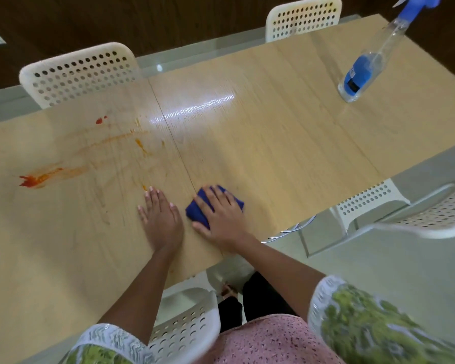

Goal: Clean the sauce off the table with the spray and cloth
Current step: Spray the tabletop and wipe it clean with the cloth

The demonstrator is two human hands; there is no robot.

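Note:
A light wooden table (273, 132) fills the view. Red-orange sauce (33, 179) is smeared at its left, with fainter streaks (139, 145) and a small red spot (100, 120) farther back. My left hand (160, 216) rests flat on the table with straight fingers, near the front edge. Just to its right, my right hand (221, 214) presses flat on a folded blue cloth (197, 211) lying on the table. A clear spray bottle (365, 67) with a blue label and blue trigger head stands at the far right of the table, away from both hands.
White perforated chairs stand around the table: one at the back left (79, 72), one at the back (302, 17), one at the right (431, 214), and one right below me (187, 324). The floor (378, 258) is pale grey.

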